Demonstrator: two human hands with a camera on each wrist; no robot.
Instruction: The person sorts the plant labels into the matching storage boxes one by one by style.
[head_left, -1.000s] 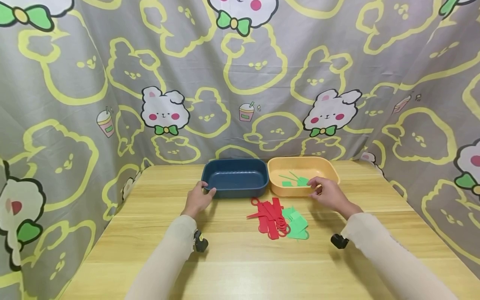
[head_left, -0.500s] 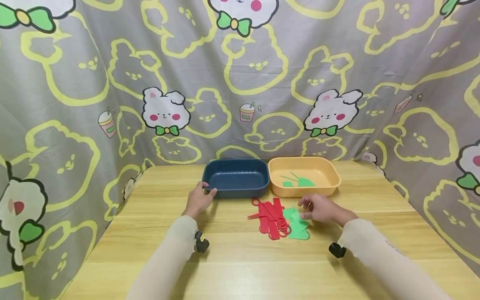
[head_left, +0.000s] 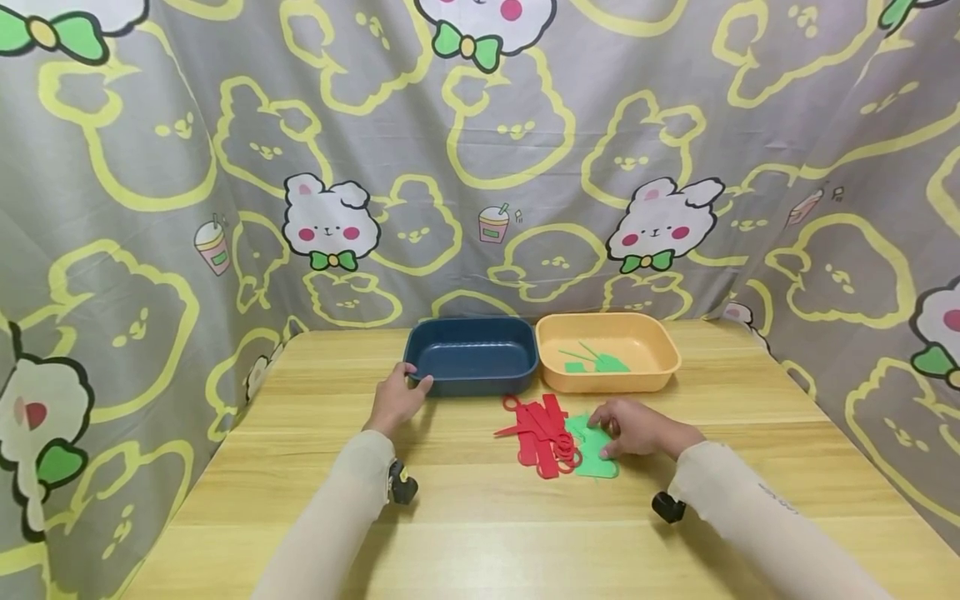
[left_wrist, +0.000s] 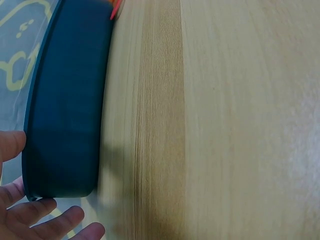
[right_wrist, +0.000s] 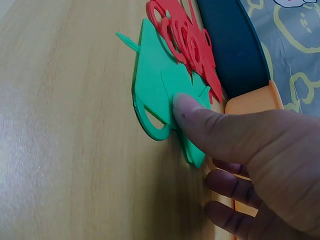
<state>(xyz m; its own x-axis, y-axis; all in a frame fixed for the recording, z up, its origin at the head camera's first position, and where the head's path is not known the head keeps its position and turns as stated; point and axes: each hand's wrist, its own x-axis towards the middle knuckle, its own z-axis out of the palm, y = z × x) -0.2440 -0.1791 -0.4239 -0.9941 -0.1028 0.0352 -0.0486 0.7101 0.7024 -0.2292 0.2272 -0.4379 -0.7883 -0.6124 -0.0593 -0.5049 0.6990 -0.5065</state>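
My left hand (head_left: 395, 402) is at the near left corner of the dark blue bin (head_left: 472, 387). Its thumb and index finger touch the rim, while the other fingers spread beside the end wall in the left wrist view. Over a pile of flat green cutouts (head_left: 594, 467) is my right hand (head_left: 637, 429). In the right wrist view its thumb (right_wrist: 185, 102) lies on the top green piece, which has a loop like a cup handle. The index fingertip is hidden there, and the other fingers are off the pile. Red flat cutouts (head_left: 542, 433), one scissors-shaped, overlap the green pile's left side.
An orange-yellow bin (head_left: 600, 383) stands against the right side of the blue bin. Several green pieces (head_left: 611, 363), including thin sticks and a small square, lie in it. A patterned curtain (head_left: 495, 150) hangs behind the wooden table (head_left: 510, 542).
My right hand has moved from the orange-yellow bin's front rim down and left onto the green pile. My left hand stays at the blue bin's corner.
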